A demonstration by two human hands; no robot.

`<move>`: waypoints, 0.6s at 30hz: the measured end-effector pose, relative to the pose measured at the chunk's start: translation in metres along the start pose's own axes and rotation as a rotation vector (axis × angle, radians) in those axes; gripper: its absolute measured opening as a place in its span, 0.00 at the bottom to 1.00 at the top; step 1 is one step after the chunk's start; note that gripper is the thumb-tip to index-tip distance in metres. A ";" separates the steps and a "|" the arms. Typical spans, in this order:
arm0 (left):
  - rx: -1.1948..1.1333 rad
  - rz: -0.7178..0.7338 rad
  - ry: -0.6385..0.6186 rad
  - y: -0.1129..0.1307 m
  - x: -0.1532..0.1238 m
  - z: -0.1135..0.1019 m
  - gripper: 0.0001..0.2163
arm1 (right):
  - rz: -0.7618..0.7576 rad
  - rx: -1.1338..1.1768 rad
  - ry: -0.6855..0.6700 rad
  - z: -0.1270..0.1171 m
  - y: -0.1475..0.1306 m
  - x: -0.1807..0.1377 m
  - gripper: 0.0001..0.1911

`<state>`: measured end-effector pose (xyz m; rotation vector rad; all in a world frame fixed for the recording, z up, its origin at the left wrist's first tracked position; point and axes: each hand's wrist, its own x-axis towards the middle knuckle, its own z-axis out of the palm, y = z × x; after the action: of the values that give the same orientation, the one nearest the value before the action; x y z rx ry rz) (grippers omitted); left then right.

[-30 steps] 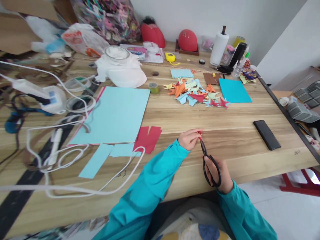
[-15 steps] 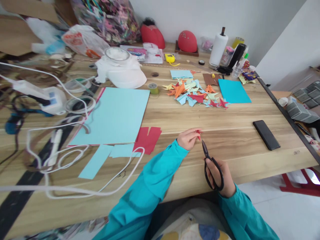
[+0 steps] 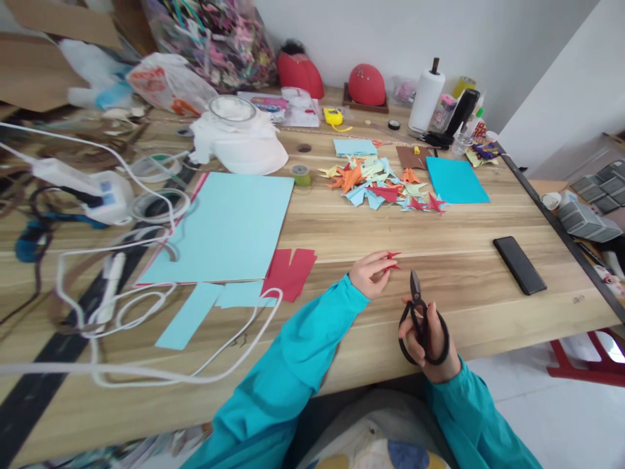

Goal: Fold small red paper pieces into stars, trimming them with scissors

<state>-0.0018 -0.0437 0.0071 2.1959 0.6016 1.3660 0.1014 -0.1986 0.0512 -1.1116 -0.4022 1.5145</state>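
My left hand [image 3: 371, 273] pinches a small folded red paper piece [image 3: 393, 264], its pointed ends sticking out past my fingertips to the right. Black-handled scissors [image 3: 416, 303] are gripped in my right hand [image 3: 437, 348], my fingers through the loops. The blades are together and point away from me, a short gap right of the red piece. Beyond my hands lies a pile of folded paper figures [image 3: 375, 182] in orange, yellow, blue and red. Cut red paper strips [image 3: 291, 270] lie left of my left hand.
Light blue sheets [image 3: 229, 221] with a cut strip [image 3: 188, 319] lie left. A bright blue square [image 3: 456, 179] and a thread spool [image 3: 300, 174] are farther back; a phone [image 3: 519, 264] rests right. White cables [image 3: 195, 378] loop across the left front.
The scissors have turned more upright and moved slightly right, away from the red paper, and their handles have spread. The red piece now shows two points beyond my left fingers.
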 end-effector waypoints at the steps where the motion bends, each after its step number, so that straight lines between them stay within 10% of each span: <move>1: 0.005 -0.001 0.003 -0.001 -0.001 0.001 0.09 | 0.034 0.011 -0.026 -0.002 0.000 0.001 0.30; 18: -0.050 -0.063 -0.036 0.001 0.002 0.000 0.03 | 0.064 -0.282 -0.198 -0.008 0.008 0.005 0.41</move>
<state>-0.0009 -0.0434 0.0088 2.1390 0.6121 1.2932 0.1035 -0.1987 0.0386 -1.2042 -0.7407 1.6666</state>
